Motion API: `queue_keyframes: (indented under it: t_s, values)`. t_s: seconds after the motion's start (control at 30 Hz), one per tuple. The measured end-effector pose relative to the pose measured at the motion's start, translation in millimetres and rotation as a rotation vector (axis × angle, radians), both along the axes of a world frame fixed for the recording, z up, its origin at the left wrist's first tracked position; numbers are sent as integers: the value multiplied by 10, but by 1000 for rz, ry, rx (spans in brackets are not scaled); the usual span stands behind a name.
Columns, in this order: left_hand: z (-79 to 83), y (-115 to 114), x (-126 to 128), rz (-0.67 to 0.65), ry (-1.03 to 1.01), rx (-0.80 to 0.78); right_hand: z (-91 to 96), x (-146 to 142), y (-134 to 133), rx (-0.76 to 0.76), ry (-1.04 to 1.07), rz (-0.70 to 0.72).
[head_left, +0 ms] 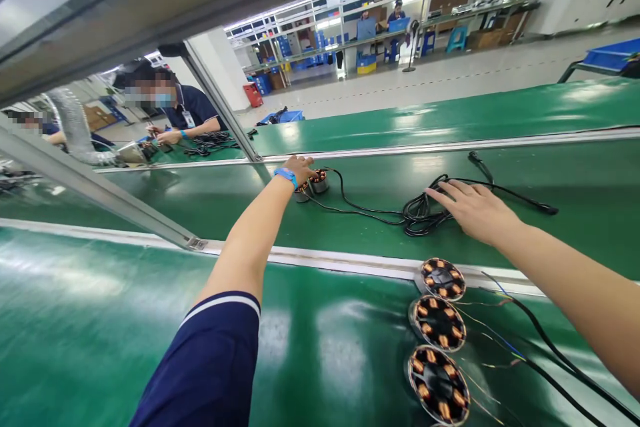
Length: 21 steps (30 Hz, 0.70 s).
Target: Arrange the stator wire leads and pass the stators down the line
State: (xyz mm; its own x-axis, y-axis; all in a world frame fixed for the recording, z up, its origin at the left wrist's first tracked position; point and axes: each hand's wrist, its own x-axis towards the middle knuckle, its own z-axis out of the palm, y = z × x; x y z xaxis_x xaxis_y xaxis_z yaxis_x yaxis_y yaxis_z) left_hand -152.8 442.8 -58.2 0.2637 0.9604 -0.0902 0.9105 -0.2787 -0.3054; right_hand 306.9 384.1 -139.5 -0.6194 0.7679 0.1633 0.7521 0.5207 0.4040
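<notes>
My left hand [299, 167] reaches to the far green belt, its fingers spread over two small motor stators with copper windings. One stator [319, 181] stands by my thumb; the other [302, 193] is partly hidden below my wrist. Black leads run from them to a looped bundle of black cable [420, 215]. My right hand [473, 207] lies open over the right side of that bundle, fingers stretched out. Two cable ends reach beyond it, one with a black plug [550, 209]. On the nearer green surface, several larger stators [443, 323] form a row with thin wires attached.
A white rail [340, 261] divides the near surface from the belt. A slanted metal post [130, 187] stands at the left. Across the belt, a co-worker [193, 110] handles parts beside black cables [210, 142] and a silver duct [73, 123]. A blue tray [613, 55] sits at far right.
</notes>
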Motion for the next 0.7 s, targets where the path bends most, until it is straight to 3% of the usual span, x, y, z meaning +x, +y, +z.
queue_keyframes:
  t_s: [0.2, 0.33, 0.43, 0.57, 0.7]
  values:
    - [-3, 68, 84, -71, 38, -34, -28, -104, 215, -260, 77, -145]
    - [46, -121, 55, -150, 2, 26, 69, 23, 28, -310, 112, -164]
    - [92, -344, -20, -130, -31, 55, 286, 156, -210, -243, 174, -309]
    - [243, -873, -99, -106, -56, 89, 879, 233, -806, -23, 310, -507]
    - [462, -1750, -57, -202, -65, 117, 1473, 346, -1972, 212, 277, -348]
